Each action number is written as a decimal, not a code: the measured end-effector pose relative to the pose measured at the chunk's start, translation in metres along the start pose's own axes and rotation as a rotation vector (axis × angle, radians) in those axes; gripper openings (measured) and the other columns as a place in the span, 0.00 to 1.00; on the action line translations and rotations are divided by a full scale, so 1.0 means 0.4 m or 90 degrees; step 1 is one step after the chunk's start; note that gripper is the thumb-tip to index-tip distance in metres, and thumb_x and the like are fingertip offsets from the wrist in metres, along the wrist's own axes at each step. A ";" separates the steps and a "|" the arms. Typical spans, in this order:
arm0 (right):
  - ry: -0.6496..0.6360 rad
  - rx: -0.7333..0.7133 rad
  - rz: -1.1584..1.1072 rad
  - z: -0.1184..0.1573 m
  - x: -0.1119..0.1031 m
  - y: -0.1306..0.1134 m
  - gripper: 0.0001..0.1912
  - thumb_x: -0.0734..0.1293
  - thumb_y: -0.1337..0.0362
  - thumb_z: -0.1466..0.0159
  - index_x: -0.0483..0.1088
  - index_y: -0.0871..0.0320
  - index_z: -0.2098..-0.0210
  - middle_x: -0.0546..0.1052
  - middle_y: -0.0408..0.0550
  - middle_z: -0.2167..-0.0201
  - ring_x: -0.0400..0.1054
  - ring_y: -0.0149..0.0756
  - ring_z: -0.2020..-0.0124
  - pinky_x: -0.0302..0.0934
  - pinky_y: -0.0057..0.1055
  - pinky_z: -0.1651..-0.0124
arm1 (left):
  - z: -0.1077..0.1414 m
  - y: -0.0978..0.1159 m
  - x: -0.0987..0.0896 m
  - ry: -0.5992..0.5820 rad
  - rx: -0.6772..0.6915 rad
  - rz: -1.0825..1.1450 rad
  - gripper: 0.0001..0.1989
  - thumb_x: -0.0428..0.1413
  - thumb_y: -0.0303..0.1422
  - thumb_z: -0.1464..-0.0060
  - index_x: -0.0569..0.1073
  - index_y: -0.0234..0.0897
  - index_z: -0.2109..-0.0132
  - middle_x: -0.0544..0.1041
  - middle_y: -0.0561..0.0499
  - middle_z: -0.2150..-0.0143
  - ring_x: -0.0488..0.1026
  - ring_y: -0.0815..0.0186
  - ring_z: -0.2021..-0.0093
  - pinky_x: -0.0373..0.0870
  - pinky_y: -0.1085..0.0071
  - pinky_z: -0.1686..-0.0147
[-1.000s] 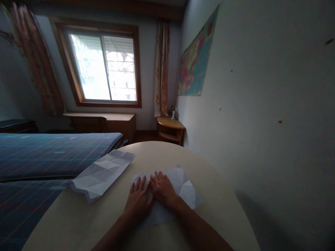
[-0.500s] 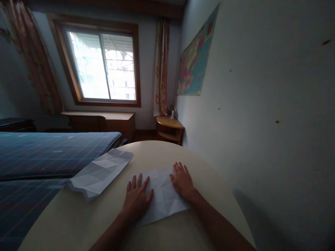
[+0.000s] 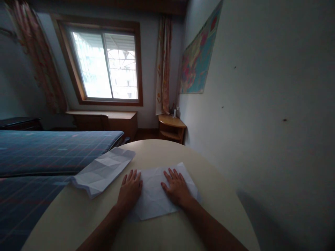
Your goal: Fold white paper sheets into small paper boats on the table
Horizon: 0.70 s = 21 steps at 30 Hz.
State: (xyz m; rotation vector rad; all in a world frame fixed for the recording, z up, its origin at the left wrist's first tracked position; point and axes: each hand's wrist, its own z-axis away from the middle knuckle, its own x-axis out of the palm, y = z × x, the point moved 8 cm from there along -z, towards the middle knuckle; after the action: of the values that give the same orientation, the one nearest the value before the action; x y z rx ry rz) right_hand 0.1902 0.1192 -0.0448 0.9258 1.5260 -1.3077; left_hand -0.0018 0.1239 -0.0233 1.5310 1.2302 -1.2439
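A creased sheet of white paper point(image 3: 153, 191) lies on the pale round table point(image 3: 214, 216) in front of me. On its left edge rests my left hand point(image 3: 130, 188), palm down with the fingers stretched out. My right hand point(image 3: 176, 186) lies flat on the right part of the same sheet, fingers spread. Neither hand grips anything. Part of the paper is hidden under both hands. To the left, a stack of creased white paper point(image 3: 104, 169) sits near the table's edge, apart from my hands.
A mattress with a blue plaid cover point(image 3: 52, 150) stands at the left beside the table. The white wall point(image 3: 256, 139) runs along the right, with a map point(image 3: 197, 59) on it. A wooden corner shelf point(image 3: 171, 122) and a desk point(image 3: 120, 115) are beyond the table.
My right hand has shifted left and inward over the sheet, baring its right corner. My left hand has moved left and slightly away from me, to the paper's edge. The view has shifted slightly.
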 end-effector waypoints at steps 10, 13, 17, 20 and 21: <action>-0.025 -0.028 -0.002 -0.027 -0.004 0.044 0.35 0.53 0.44 0.32 0.51 0.52 0.31 0.49 0.47 0.29 0.37 0.44 0.29 0.31 0.44 0.31 | 0.038 0.113 0.051 -0.133 0.152 0.078 0.29 0.43 0.47 0.35 0.53 0.49 0.30 0.47 0.45 0.27 0.41 0.45 0.29 0.47 0.44 0.35; -0.023 0.038 0.017 -0.037 -0.028 0.105 0.36 0.51 0.44 0.32 0.50 0.56 0.31 0.48 0.49 0.29 0.37 0.46 0.29 0.31 0.47 0.31 | 0.043 0.094 0.049 -0.139 0.158 0.079 0.29 0.40 0.49 0.34 0.51 0.50 0.30 0.45 0.47 0.27 0.39 0.46 0.29 0.45 0.45 0.34; 0.053 0.052 0.057 -0.029 -0.070 0.095 0.32 0.52 0.52 0.30 0.58 0.65 0.34 0.55 0.56 0.32 0.39 0.47 0.29 0.29 0.47 0.30 | 0.046 0.088 0.051 -0.121 0.145 0.070 0.28 0.41 0.47 0.34 0.52 0.50 0.30 0.47 0.47 0.27 0.40 0.47 0.29 0.45 0.46 0.34; 0.110 -0.085 0.027 -0.005 -0.071 -0.016 0.27 0.52 0.59 0.30 0.61 0.65 0.36 0.59 0.54 0.33 0.42 0.41 0.30 0.30 0.40 0.30 | 0.048 0.101 0.059 -0.100 0.141 0.064 0.28 0.41 0.47 0.34 0.52 0.49 0.30 0.47 0.47 0.27 0.40 0.46 0.29 0.45 0.45 0.34; 0.107 -0.125 -0.003 0.003 -0.061 -0.052 0.27 0.51 0.58 0.29 0.60 0.63 0.35 0.59 0.53 0.33 0.43 0.39 0.30 0.33 0.39 0.30 | 0.049 0.107 0.062 -0.096 0.149 0.064 0.28 0.41 0.47 0.34 0.53 0.48 0.30 0.47 0.47 0.27 0.41 0.46 0.29 0.45 0.45 0.34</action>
State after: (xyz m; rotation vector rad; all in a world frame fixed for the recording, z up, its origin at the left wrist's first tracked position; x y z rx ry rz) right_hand 0.1786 0.1148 -0.0151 0.9234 1.7527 -1.0825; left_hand 0.0373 0.1011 -0.0513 1.6095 0.9250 -1.4480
